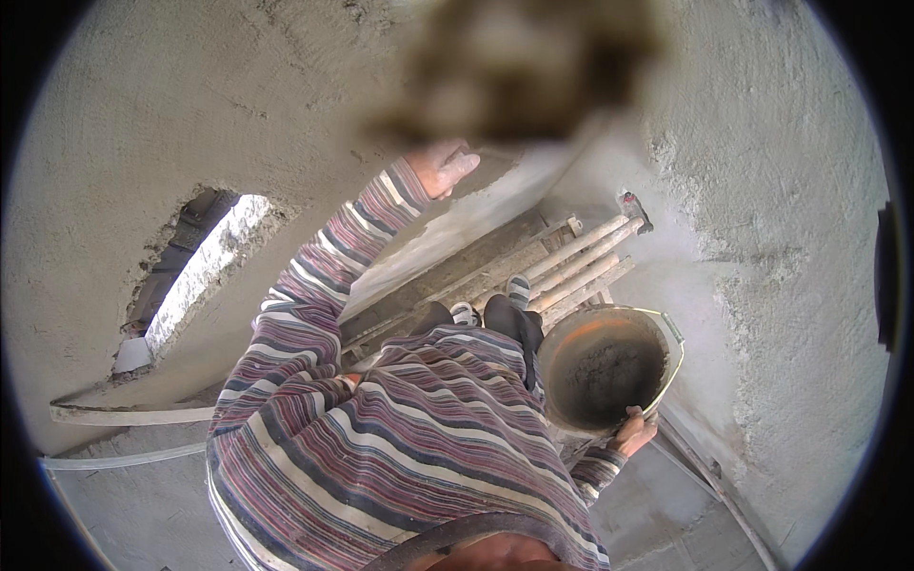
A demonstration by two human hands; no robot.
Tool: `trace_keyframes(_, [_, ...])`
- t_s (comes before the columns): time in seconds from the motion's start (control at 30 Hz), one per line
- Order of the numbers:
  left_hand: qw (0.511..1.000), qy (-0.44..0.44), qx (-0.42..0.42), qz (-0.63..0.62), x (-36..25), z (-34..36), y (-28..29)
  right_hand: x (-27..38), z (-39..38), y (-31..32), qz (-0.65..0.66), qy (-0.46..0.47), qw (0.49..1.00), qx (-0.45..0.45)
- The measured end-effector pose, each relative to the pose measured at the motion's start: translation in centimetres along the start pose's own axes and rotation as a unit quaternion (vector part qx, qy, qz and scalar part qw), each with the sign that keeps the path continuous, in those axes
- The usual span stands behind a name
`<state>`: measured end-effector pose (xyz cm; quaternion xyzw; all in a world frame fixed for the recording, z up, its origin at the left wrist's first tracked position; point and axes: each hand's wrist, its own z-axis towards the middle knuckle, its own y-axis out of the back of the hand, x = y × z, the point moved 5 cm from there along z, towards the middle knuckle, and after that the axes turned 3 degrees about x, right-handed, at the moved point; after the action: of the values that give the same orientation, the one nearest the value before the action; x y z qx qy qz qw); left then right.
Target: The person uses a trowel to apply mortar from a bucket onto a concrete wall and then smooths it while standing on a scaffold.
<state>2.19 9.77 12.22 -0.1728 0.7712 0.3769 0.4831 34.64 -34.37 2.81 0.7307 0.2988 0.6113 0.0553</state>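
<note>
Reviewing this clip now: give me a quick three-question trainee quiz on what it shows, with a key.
1. Multiple choice: what does the right hand hold by its upper edge?
A. a broom
B. a bucket
C. a ladder
2. True or false: the rough-edged opening in the wall appears left of the left hand in the picture.
3. Fill in: the left sleeve has a ____ pattern.

Key: 1. B; 2. true; 3. striped
</note>
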Motion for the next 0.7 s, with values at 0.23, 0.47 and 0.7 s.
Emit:
trace_keyframes(0.23, [0.961,-0.033,0.051,0.270,10.0,-5.6,-17.8,1.9,0.4,-0.3,-0.071,-0.017,0.997,0.001])
trace_keyframes(0.47, [0.787,-0.134,0.278,0.535,2.7,-2.9,-21.1,6.3,1.0,-2.7,-0.209,0.069,0.975,0.016])
trace_keyframes(0.7, [0.730,-0.272,0.161,0.606,-4.4,0.1,-27.2,10.2,0.5,-5.3,-0.272,0.179,0.944,0.049])
